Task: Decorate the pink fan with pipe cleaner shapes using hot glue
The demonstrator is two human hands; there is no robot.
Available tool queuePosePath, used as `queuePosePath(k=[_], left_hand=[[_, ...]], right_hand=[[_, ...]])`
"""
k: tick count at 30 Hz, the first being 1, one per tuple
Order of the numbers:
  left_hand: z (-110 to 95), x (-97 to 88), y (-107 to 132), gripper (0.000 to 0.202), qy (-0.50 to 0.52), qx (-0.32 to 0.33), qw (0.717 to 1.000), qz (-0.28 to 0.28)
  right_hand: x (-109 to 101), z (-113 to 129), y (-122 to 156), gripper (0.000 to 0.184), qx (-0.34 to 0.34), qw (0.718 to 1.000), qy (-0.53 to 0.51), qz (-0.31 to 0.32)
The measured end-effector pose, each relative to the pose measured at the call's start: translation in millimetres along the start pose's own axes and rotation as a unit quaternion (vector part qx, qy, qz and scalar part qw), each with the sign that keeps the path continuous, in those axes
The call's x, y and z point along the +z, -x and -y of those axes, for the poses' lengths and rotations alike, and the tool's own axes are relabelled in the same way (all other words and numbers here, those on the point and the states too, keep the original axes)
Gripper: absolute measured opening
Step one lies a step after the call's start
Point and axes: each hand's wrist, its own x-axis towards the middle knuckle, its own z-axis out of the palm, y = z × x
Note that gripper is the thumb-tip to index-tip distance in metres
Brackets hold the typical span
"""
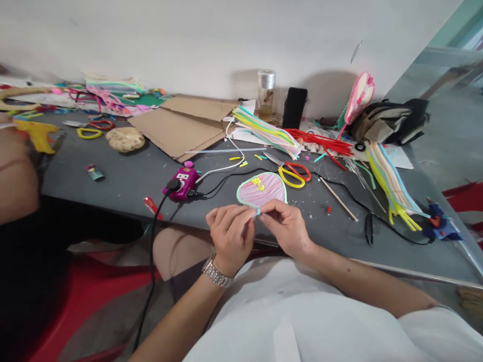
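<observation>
Where both hands meet at the near edge of the gray table (116, 175): 1 lt.-blue pc. (258, 211), v. small, mostly hidden by fingers.
L hand (231, 232): thumb + index pinching the pc.'s L side, other fingers curled.
R hand (286, 227): thumb + index on same pc., R side; grip looks light.
Striped panel (264, 195), 1, pink/lilac w/ pale-green edging: flat on table, just beyond fingertips; contact w/ them can't tell. Yellow pc. (258, 183) atop.
Scissors (290, 172), 1 pr., red/yellow handles: just beside panel, R, unheld.
Handling notes (judgement): L best kept as steady anchor, R doing fine bends; small turns, pinch close to the bend, as a pc. this short likely slips or springs back. Light pressure prob. spares its surface. Wrists low, nr. table edge, for steadiness; panel edging best kept unpressed.
</observation>
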Motion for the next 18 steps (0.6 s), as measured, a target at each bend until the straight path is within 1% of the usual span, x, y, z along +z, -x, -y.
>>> queuePosePath(k=[1, 3, 5, 7, 11, 14, 16, 18], left_hand=[[1, -1.2, -1, 0.013, 0.002, 0.004, 1.000, -0.003], [1, -3.0, -2, 0.014, 0.009, 0.008, 1.000, -0.008], [0, -3.4, -3, 0.014, 0.014, 0.003, 1.000, -0.009], [-1, -2.2, -3, 0.012, 0.017, -0.005, 1.000, -0.008], [-3, 1.9, -2, 0.011, 0.020, -0.010, 1.000, -0.005], [-2, 3.6, -2, 0.012, 0.018, -0.014, 1.000, -0.006], [-2, 3.5, -2, 0.012, 0.025, -0.022, 0.999, -0.009], [-3, 2.6, -3, 0.012, 0.035, -0.033, 0.999, -0.014]], right_hand=[[-2, 1, -1, 0.015, 0.028, 0.999, -0.028, 0.026], [-7, 2, -5, 0.023, 0.093, 0.988, -0.095, 0.078], [-9, 1, -7, 0.027, 0.125, 0.977, -0.138, 0.100], [-9, -2, -7, 0.027, 0.109, 0.980, -0.146, 0.083], [-3, -8, -2, 0.018, 0.025, 0.993, -0.109, 0.022], [2, -8, 3, 0.009, -0.036, 0.997, -0.065, -0.016], [4, -5, 5, 0.008, -0.043, 0.997, -0.055, -0.032], [5, -2, 5, 0.011, -0.005, 0.997, -0.072, -0.029]])
